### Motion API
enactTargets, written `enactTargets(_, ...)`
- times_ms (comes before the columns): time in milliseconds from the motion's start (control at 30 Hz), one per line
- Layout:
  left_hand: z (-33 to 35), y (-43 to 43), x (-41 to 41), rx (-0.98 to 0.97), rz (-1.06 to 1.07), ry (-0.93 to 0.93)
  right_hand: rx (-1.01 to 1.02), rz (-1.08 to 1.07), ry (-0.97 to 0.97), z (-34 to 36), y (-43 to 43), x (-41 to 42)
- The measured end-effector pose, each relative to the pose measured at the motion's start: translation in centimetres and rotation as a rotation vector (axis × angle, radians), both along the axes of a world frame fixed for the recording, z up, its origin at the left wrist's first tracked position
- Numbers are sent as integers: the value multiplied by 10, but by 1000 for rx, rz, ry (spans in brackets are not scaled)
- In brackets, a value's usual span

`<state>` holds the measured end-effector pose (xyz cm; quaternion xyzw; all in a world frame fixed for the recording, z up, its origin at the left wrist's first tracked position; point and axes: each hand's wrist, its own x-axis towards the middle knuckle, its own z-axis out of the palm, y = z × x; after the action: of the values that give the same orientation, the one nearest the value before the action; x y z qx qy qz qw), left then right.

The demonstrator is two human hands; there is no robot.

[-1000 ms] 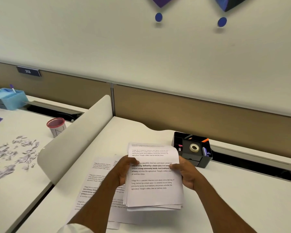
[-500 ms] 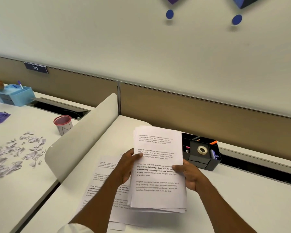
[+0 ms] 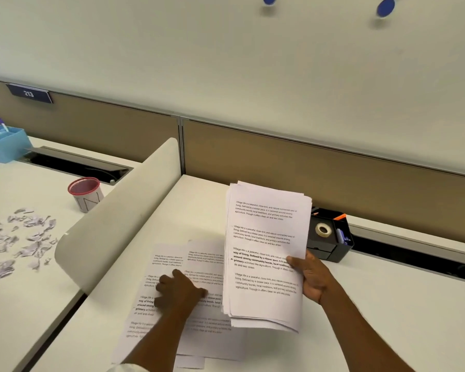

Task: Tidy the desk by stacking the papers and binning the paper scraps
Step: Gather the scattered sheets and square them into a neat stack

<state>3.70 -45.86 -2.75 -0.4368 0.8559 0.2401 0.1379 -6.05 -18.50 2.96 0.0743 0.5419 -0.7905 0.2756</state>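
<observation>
My right hand (image 3: 310, 276) grips a stack of printed papers (image 3: 263, 237) by its right edge and holds it upright above the white desk (image 3: 387, 318). Down on the loose sheets (image 3: 169, 259) that lie on the desk rests my left hand (image 3: 179, 289), its fingers partly curled on the top sheet. Whether it pinches that sheet is unclear. Paper scraps (image 3: 19, 237) are strewn over the neighbouring desk at the far left.
A curved white divider (image 3: 118, 218) separates the two desks. A black organiser (image 3: 329, 237) with a tape roll stands behind the stack. A red-rimmed cup (image 3: 86, 193) and a blue tray (image 3: 4, 142) sit on the left desk. A brown partition runs along the back.
My left hand has let go of the stack and dropped onto the loose sheets on the desk. My right hand alone now holds the stack, lifted a little to the right.
</observation>
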Motion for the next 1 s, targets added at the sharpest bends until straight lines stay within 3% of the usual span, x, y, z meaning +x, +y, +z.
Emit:
enactTargets(167,0,-1,-7,13,-34,12,28,-10,-17,-8,-3,-1)
enactTargets(433,-6,-13,-6,228,33,206,38,27,-30,-11,-24,1)
enactTargets(500,-6,-19,-7,386,33,316,49,39,-34,-12,-27,2)
enactTargets(667,19,-19,-7,1023,106,545,79,46,-40,-14,-35,2)
enactTargets(1000,59,-12,-28,1524,266,637,78,42,-5,-3,-42,-2)
